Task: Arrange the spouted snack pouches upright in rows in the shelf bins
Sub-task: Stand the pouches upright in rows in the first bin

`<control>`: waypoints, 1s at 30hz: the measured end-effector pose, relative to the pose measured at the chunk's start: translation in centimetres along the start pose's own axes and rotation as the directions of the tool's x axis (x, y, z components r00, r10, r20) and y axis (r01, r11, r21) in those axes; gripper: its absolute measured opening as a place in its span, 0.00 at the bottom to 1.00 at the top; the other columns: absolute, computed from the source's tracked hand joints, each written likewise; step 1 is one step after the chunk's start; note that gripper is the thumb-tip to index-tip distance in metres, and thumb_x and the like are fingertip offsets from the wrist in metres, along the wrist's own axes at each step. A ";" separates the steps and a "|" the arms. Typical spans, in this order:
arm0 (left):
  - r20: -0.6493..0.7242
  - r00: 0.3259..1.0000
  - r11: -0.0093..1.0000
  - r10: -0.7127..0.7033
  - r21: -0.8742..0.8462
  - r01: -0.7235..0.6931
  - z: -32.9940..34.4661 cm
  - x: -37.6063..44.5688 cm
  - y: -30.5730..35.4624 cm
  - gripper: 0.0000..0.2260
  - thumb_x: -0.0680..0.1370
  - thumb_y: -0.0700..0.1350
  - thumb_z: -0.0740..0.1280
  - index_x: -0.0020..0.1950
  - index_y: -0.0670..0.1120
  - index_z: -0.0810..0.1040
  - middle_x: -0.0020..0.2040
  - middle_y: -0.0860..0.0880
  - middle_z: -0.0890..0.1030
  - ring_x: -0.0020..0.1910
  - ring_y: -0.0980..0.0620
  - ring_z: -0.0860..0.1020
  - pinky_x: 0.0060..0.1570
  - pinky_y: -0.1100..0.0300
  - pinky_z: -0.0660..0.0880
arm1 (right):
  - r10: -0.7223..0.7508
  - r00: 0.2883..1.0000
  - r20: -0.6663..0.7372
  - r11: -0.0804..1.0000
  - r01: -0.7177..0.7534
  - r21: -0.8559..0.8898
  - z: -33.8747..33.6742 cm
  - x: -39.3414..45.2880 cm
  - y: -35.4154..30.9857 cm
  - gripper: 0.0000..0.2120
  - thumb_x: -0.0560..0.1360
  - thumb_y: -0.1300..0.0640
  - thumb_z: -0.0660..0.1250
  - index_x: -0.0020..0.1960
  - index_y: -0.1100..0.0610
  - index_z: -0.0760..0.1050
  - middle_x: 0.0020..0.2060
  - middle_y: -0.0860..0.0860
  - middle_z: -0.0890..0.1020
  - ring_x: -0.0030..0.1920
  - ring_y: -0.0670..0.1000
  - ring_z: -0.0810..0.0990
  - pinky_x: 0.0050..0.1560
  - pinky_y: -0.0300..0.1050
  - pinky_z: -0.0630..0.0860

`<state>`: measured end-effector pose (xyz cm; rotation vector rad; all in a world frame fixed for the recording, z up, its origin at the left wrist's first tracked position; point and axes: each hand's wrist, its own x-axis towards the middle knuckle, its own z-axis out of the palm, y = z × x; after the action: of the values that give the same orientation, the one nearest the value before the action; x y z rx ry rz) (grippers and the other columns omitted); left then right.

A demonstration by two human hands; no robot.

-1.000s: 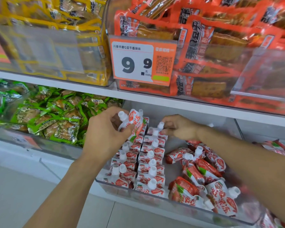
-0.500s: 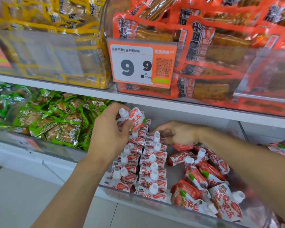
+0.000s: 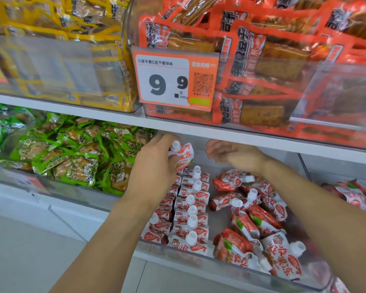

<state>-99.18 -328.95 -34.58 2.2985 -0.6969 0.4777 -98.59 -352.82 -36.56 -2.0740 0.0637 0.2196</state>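
the right hand point(image 3: 230, 154), which half a second earlier was lowered onto the back end of the standing rows, is now lifted clear of them and hangs just under the shelf edge point(image 3: 262, 142). its fingers are loosely curled and nothing is seen between them, so the pouch it was seating is judged to be released at the rear of the second row. the left hand point(image 3: 154, 166) is unchanged in place: a spouted pouch point(image 3: 183, 155) is pinched between thumb and curled fingers, cap upward, held above the rear of the first row.

consequence for the task: the next placement is judged to fall to the left hand, at the back of a row.

counts, inside the clear bin point(image 3: 220, 264):
- standing rows point(image 3: 190, 210): two. about seven white caps are counted in the right-hand row; the left-hand row is largely hidden by the left forearm and cannot be counted.
- loose pouches point(image 3: 249, 223) lying flat to the right of the rows: roughly ten, overlapping, so the figure is approximate.
- pouches in hand: one.
- further red pouches point(image 3: 351, 193) are seen beyond the bin divider at far right; their number cannot be told.
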 end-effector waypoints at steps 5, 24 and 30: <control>-0.032 0.999 0.993 0.007 -0.117 -0.011 1.1 0.3 0.9 0.10 0.74 0.37 0.72 0.53 0.47 0.79 0.48 0.53 0.79 0.47 0.54 0.76 0.44 0.69 0.71 | -0.211 0.965 0.156 0.974 0.193 0.122 1.9 -1.3 -1.5 0.25 0.69 0.62 0.77 0.63 0.46 0.76 0.58 0.44 0.83 0.62 0.45 0.79 0.65 0.45 0.74; 0.583 0.812 0.999 0.037 -0.050 -0.010 0.0 -5.4 -0.2 0.22 0.78 0.59 0.64 0.71 0.55 0.71 0.65 0.56 0.77 0.63 0.59 0.74 0.61 0.60 0.72 | -0.118 0.988 -0.099 0.870 0.055 -0.490 3.2 3.7 2.6 0.06 0.78 0.56 0.68 0.53 0.49 0.75 0.49 0.50 0.82 0.49 0.52 0.78 0.52 0.43 0.72; 0.564 0.826 1.000 -0.008 -0.012 0.017 0.0 -5.0 0.5 0.17 0.77 0.58 0.65 0.64 0.53 0.76 0.59 0.55 0.80 0.54 0.56 0.78 0.55 0.58 0.74 | -0.074 0.994 0.085 0.877 0.105 -0.469 2.5 3.5 1.7 0.05 0.78 0.60 0.68 0.49 0.50 0.78 0.48 0.49 0.85 0.51 0.49 0.83 0.58 0.51 0.78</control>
<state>-103.44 -327.53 -36.81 2.4366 -0.9555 -0.2429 -95.71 -351.34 -39.82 -2.5498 -0.1407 0.2645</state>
